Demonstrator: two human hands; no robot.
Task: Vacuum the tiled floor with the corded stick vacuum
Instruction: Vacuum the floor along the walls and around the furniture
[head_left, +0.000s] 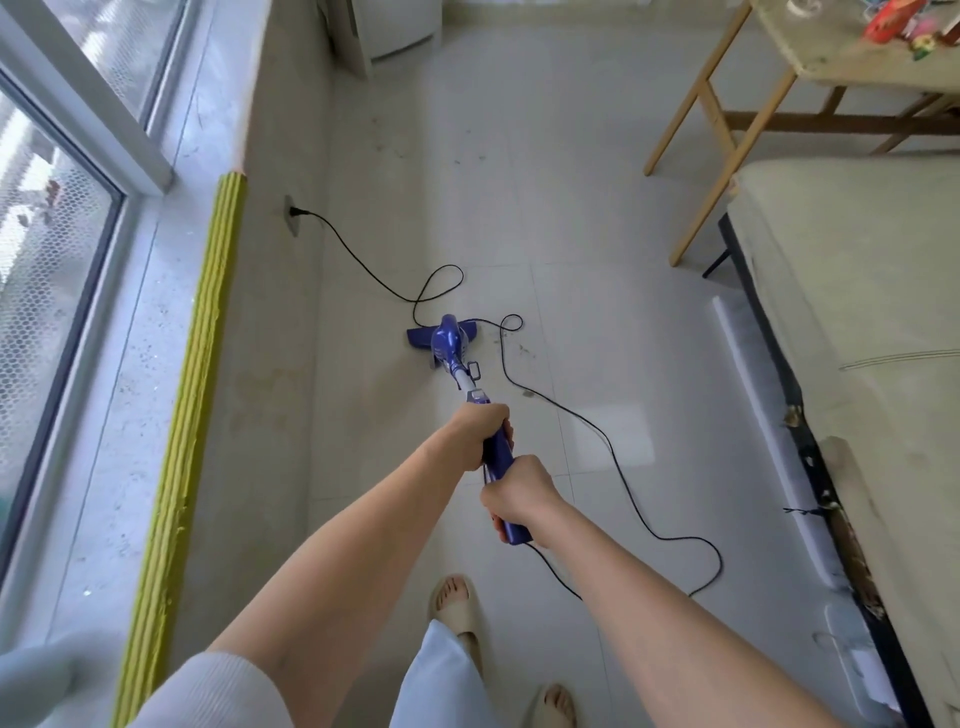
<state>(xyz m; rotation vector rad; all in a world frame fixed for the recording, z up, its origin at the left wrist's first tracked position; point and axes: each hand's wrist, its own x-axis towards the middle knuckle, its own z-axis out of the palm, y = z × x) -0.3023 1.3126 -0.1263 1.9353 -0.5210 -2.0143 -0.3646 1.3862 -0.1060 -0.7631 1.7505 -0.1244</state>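
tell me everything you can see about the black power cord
The power cord is thin, black and slack. Its plug sits in a wall socket low by the window ledge. From there it crosses the tiled floor, curls into loops just behind and right of the blue vacuum head, then sweeps right in a wide bend and back to the handle's end below the right hand.
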